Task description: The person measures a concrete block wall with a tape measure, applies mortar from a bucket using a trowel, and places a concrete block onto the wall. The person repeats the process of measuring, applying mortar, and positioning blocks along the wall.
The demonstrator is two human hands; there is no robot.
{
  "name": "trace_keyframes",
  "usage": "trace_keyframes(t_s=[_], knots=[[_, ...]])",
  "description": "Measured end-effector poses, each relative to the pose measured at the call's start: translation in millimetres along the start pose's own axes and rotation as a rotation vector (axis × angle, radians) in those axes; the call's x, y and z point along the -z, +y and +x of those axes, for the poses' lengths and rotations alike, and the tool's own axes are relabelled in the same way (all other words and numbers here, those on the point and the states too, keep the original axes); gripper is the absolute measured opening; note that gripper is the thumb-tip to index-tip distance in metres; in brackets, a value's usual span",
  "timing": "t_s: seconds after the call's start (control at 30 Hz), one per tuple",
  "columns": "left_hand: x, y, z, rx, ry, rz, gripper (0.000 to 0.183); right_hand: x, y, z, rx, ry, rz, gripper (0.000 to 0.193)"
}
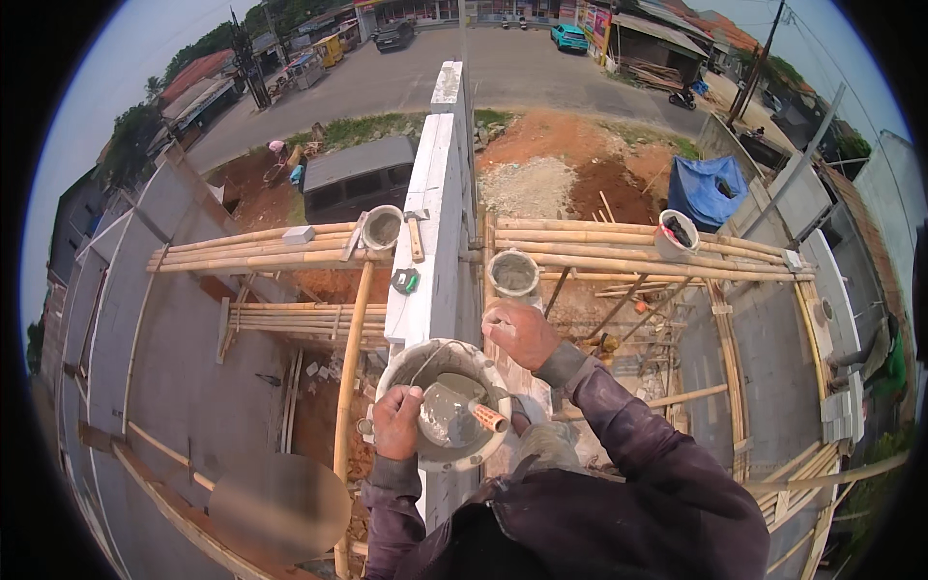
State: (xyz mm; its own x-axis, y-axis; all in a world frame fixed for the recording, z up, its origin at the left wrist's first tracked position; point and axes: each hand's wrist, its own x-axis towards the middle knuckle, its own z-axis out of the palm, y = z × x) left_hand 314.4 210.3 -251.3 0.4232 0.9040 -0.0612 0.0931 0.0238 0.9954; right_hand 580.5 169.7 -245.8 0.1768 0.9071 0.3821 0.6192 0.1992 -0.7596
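Observation:
A bucket (498,375) of wet grey mortar stands in front of me on the white block wall (425,251). Inside it lies a trowel (490,417) with an orange patterned handle, its blade in the mortar. My left hand (396,422) is closed at the bucket's left rim, pinching its thin wire handle. Beyond the bucket's right rim, my right hand (522,333) is raised with its fingers curled in; what they hold, if anything, is hidden. Just past this hand sits a smaller mortar bucket (513,274).
Bamboo scaffold poles (648,246) run along both sides of the wall, high above the ground. A tape measure (405,280), a hammer-like tool (416,238) and another mortar bucket (383,228) lie near the wall's left edge. A white pail (676,235) stands on the right poles.

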Motion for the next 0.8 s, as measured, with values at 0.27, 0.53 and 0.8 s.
trace_keyframes(t_s=[0.27,0.53,0.8], knots=[[124,-23,-23,0.533,0.47,-0.156,0.05,11,277,-86,-0.849,-0.025,-0.374,0.034],[44,-130,48,0.863,0.416,-0.011,0.046,10,431,-129,-1.13,-0.422,-0.409,0.033],[-23,-193,80,0.983,0.26,-0.049,0.043,53,436,-24,-1.22,-0.347,-0.398,0.032]])
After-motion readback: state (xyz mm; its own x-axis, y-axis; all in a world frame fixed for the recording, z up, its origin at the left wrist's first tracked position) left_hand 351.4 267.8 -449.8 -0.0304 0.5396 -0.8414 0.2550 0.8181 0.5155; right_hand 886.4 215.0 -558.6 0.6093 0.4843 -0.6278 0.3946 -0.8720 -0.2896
